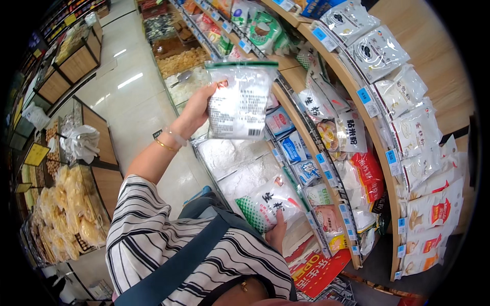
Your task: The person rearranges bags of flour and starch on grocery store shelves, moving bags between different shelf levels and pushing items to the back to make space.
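Observation:
My left hand (pixel 201 103), with a bracelet and a bangle at the wrist, grips the left edge of a clear plastic bag of white powder (pixel 239 103). The bag has a green top strip, and its side with printed writing and a barcode faces me. Closer to my body, my right hand (pixel 277 233) holds a second bag of white powder (pixel 270 202) with a green dotted corner, its thumb on the front. Its other fingers are mostly hidden. Behind the two bags lie open bins of loose white powder (pixel 226 155).
Curved wooden shelves (pixel 340 72) with price tags and packaged flours rise on the right. Bins of yellow dried goods (pixel 180 61) and a metal scoop (pixel 184 75) lie farther along. A red sign (pixel 321 269) hangs over a wire cart (pixel 337 292). Bagged goods (pixel 69 206) fill a left-hand stand.

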The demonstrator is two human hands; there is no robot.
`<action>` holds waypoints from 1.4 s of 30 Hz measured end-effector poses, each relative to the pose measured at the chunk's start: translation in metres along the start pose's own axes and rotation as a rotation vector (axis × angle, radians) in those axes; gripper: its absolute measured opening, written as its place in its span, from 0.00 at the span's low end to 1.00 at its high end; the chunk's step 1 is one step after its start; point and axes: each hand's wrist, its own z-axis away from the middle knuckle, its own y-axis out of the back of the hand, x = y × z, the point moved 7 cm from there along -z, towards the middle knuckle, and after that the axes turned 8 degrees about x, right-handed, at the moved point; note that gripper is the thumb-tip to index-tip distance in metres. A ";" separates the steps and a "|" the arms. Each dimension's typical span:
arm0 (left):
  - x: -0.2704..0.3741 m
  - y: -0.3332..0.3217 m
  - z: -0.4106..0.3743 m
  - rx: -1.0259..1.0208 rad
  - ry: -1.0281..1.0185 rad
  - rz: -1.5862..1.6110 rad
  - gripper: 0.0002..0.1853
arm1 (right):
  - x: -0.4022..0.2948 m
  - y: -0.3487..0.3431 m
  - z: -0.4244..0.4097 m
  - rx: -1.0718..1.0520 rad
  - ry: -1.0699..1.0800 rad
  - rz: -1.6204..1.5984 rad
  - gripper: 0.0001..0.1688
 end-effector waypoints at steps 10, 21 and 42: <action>-0.007 0.035 0.070 -0.012 0.020 0.028 0.14 | -0.010 -0.032 -0.002 -0.089 0.081 -0.010 0.18; -0.098 -0.063 0.141 -0.364 -0.131 -0.415 0.15 | 0.011 -0.073 -0.038 -0.132 0.067 0.018 0.23; -0.175 -0.035 0.153 -0.862 0.527 -0.913 0.27 | 0.042 -0.062 -0.021 -0.301 -0.116 -0.061 0.17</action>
